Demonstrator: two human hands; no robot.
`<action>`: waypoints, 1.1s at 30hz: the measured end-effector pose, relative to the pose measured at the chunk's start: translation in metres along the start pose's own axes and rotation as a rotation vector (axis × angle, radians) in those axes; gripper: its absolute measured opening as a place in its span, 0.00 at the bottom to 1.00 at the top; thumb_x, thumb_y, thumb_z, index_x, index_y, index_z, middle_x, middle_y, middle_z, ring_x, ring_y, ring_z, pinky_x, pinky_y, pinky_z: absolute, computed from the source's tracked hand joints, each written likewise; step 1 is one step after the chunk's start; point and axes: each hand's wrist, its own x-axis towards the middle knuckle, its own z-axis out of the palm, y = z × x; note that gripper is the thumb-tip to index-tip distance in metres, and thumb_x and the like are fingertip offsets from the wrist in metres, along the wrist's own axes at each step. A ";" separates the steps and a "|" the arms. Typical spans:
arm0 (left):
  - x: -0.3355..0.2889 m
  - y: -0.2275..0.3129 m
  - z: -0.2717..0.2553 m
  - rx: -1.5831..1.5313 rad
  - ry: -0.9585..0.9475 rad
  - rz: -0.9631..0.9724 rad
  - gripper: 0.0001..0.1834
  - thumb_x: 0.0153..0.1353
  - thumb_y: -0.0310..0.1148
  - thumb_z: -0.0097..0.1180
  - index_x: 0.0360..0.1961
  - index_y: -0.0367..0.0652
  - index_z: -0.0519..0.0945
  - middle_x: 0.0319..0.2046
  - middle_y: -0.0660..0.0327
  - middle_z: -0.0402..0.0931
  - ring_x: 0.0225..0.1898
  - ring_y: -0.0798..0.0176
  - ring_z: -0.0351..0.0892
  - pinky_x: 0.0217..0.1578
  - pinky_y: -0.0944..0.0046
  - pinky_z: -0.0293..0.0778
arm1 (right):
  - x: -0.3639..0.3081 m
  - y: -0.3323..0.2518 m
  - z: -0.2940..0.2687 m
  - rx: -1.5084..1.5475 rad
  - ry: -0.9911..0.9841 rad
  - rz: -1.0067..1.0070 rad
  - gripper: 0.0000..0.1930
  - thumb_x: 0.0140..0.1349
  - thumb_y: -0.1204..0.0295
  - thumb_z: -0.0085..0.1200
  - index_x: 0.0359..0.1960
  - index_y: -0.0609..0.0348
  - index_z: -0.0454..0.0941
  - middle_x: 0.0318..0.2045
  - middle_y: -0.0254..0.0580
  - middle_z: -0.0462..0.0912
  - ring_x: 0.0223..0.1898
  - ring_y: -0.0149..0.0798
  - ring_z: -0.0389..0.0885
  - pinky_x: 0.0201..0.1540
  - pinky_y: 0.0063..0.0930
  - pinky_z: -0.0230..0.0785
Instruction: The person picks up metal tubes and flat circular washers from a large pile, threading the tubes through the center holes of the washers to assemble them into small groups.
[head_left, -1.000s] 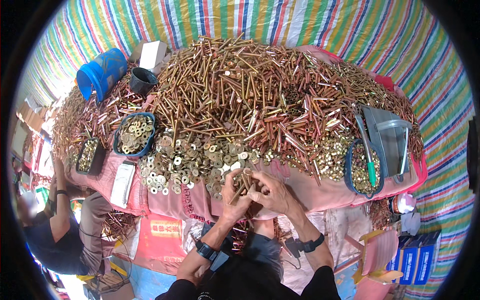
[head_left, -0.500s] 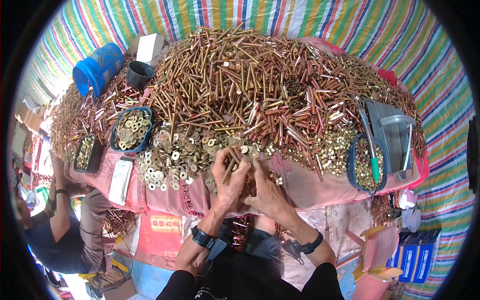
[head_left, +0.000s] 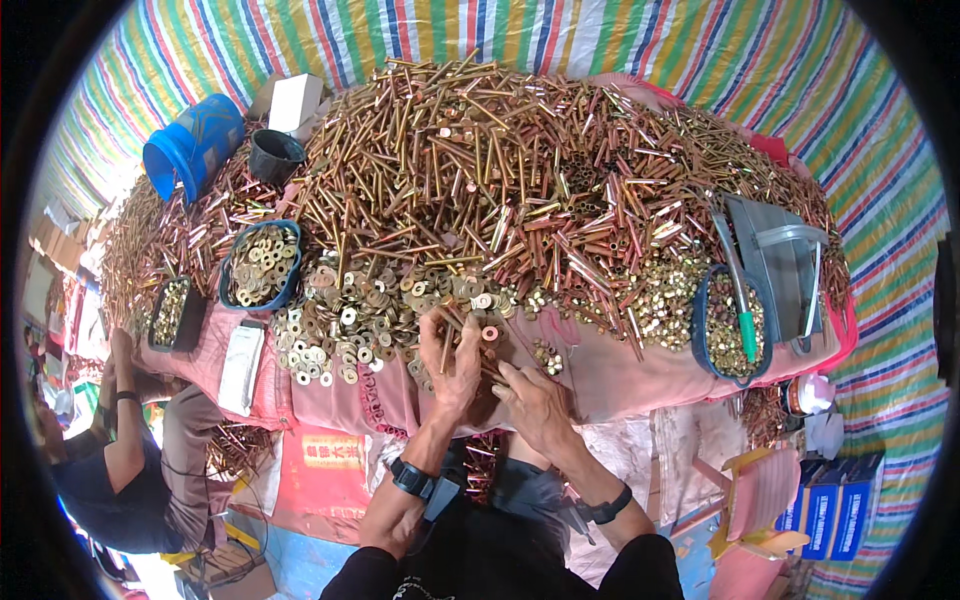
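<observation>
My left hand is closed around several thin gold-brown metal rods over the front edge of the heap. Just to its right, my right hand has thumb and fingertips pinched together. A rod end seems to lie at those fingertips, but shadow and the fingers hide most of it. One washer shows beside the left fingertips; whether it sits on a rod or lies loose I cannot tell. Flat washers spread left of my hands, and small shiny nuts lie to the right.
A large heap of metal rods and tubes fills the table. Around it are a blue basket of washers, a dark tray of nuts, a blue basket of nuts, a grey dustpan and a blue bucket. A co-worker sits at left.
My right hand has drawn toward me from near the left fingertips, and its fingers have closed into a pinch. My left hand keeps its hold on the rods, having shifted only slightly.
</observation>
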 end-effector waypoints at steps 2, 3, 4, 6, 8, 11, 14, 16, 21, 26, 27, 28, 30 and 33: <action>0.001 -0.006 0.002 0.041 0.041 0.042 0.14 0.70 0.28 0.64 0.51 0.38 0.74 0.33 0.64 0.78 0.31 0.73 0.76 0.29 0.68 0.74 | 0.000 0.001 0.011 0.078 0.078 -0.013 0.18 0.67 0.73 0.63 0.57 0.67 0.81 0.39 0.58 0.82 0.40 0.61 0.83 0.44 0.49 0.75; 0.002 -0.007 0.003 0.054 0.056 0.054 0.14 0.69 0.27 0.65 0.50 0.38 0.74 0.33 0.64 0.78 0.31 0.73 0.76 0.29 0.68 0.74 | 0.001 0.001 0.017 0.125 0.128 -0.027 0.18 0.68 0.73 0.62 0.58 0.66 0.81 0.39 0.58 0.82 0.40 0.61 0.83 0.44 0.49 0.76; 0.002 -0.008 0.003 0.056 0.070 0.039 0.14 0.69 0.27 0.65 0.50 0.38 0.74 0.33 0.63 0.78 0.31 0.72 0.76 0.29 0.68 0.74 | 0.002 0.001 0.022 0.121 0.130 -0.045 0.18 0.68 0.73 0.61 0.57 0.67 0.79 0.41 0.59 0.81 0.41 0.62 0.82 0.44 0.50 0.76; 0.000 -0.008 0.002 0.059 0.075 -0.007 0.14 0.67 0.27 0.66 0.49 0.38 0.74 0.33 0.63 0.77 0.31 0.72 0.76 0.31 0.67 0.75 | 0.002 -0.001 0.028 0.132 0.121 -0.047 0.18 0.67 0.74 0.59 0.57 0.68 0.77 0.44 0.60 0.80 0.43 0.64 0.82 0.44 0.52 0.76; 0.000 -0.005 0.000 0.062 0.068 -0.033 0.15 0.66 0.26 0.67 0.49 0.38 0.75 0.34 0.64 0.77 0.32 0.72 0.76 0.32 0.67 0.75 | 0.003 -0.003 0.028 -0.044 -0.020 -0.038 0.19 0.67 0.74 0.59 0.56 0.70 0.72 0.47 0.65 0.78 0.41 0.69 0.81 0.43 0.56 0.77; 0.003 0.000 -0.005 0.065 0.054 -0.020 0.15 0.64 0.26 0.68 0.47 0.38 0.75 0.35 0.64 0.76 0.34 0.72 0.76 0.34 0.66 0.75 | 0.005 -0.006 0.024 -0.114 -0.098 -0.062 0.21 0.65 0.75 0.57 0.56 0.71 0.66 0.52 0.72 0.74 0.42 0.75 0.81 0.40 0.61 0.78; 0.002 0.005 -0.003 0.036 0.054 -0.028 0.15 0.64 0.25 0.68 0.48 0.38 0.76 0.35 0.64 0.76 0.34 0.72 0.75 0.35 0.66 0.75 | 0.003 -0.004 0.022 0.020 -0.041 -0.045 0.26 0.66 0.74 0.59 0.63 0.71 0.66 0.50 0.72 0.77 0.43 0.70 0.84 0.38 0.56 0.79; 0.002 0.007 0.001 0.001 0.045 -0.023 0.15 0.64 0.25 0.67 0.49 0.38 0.76 0.35 0.64 0.76 0.34 0.72 0.76 0.35 0.66 0.76 | 0.001 0.000 0.024 0.271 -0.013 0.043 0.29 0.67 0.74 0.61 0.67 0.71 0.65 0.48 0.69 0.81 0.41 0.61 0.88 0.35 0.49 0.81; 0.000 0.008 0.006 0.030 0.018 -0.017 0.17 0.64 0.25 0.66 0.51 0.37 0.75 0.36 0.64 0.77 0.35 0.72 0.76 0.37 0.67 0.76 | -0.014 0.008 0.025 0.712 -0.056 0.398 0.28 0.72 0.78 0.61 0.69 0.75 0.64 0.37 0.49 0.86 0.28 0.34 0.87 0.25 0.25 0.80; 0.014 -0.006 0.003 0.083 0.040 0.042 0.17 0.63 0.24 0.66 0.51 0.37 0.75 0.36 0.64 0.78 0.36 0.72 0.77 0.38 0.66 0.77 | -0.034 0.010 0.001 0.850 -0.013 0.605 0.21 0.72 0.74 0.63 0.62 0.72 0.72 0.36 0.49 0.87 0.28 0.36 0.88 0.24 0.26 0.79; 0.014 -0.009 0.003 0.108 0.035 0.078 0.18 0.62 0.24 0.66 0.51 0.37 0.76 0.36 0.63 0.78 0.35 0.72 0.77 0.37 0.66 0.77 | -0.034 0.009 -0.002 0.726 0.013 0.501 0.20 0.71 0.74 0.63 0.59 0.71 0.75 0.36 0.49 0.88 0.28 0.35 0.88 0.25 0.25 0.79; 0.014 -0.011 0.003 0.126 0.032 0.100 0.18 0.62 0.24 0.66 0.52 0.37 0.76 0.36 0.63 0.78 0.35 0.71 0.77 0.37 0.66 0.76 | -0.032 0.009 -0.005 0.593 0.035 0.432 0.18 0.71 0.73 0.64 0.57 0.69 0.77 0.37 0.49 0.88 0.28 0.35 0.88 0.26 0.25 0.79; 0.010 -0.014 0.003 0.164 0.015 0.131 0.18 0.62 0.24 0.65 0.52 0.37 0.76 0.35 0.63 0.79 0.33 0.71 0.77 0.35 0.67 0.76 | -0.027 0.006 -0.009 0.348 0.093 0.280 0.15 0.69 0.72 0.66 0.53 0.67 0.80 0.38 0.48 0.89 0.29 0.33 0.88 0.28 0.25 0.79; 0.001 -0.013 0.005 0.204 -0.007 0.203 0.18 0.62 0.23 0.65 0.52 0.37 0.77 0.32 0.62 0.79 0.29 0.70 0.77 0.32 0.67 0.76 | -0.013 0.002 -0.009 0.231 0.156 0.146 0.14 0.66 0.71 0.68 0.50 0.65 0.83 0.38 0.47 0.90 0.31 0.33 0.87 0.32 0.28 0.80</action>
